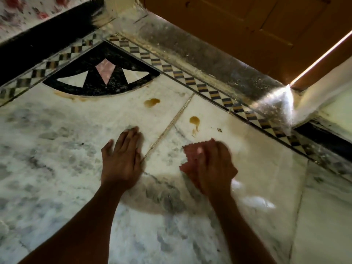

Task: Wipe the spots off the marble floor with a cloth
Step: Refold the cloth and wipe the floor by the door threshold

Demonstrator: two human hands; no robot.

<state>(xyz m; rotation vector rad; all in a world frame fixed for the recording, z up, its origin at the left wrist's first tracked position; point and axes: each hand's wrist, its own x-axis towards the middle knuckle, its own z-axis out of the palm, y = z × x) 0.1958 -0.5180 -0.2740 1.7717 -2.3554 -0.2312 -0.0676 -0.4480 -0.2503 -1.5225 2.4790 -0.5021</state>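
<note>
Marble floor point(57, 149) filled the view, white with grey veining, edged by a checkered border point(190, 80) and a black fan-shaped inlay point(101, 73). Two brown spots sat ahead of the hands: one spot point(151, 102) near the inlay, another point(194, 120) across a joint line. The left hand point(122, 159) lay flat on the floor, fingers together. The right hand point(213, 166), blurred, pressed down on a pinkish cloth point(190, 153) just short of the nearer spot. No containers were visible.
</note>
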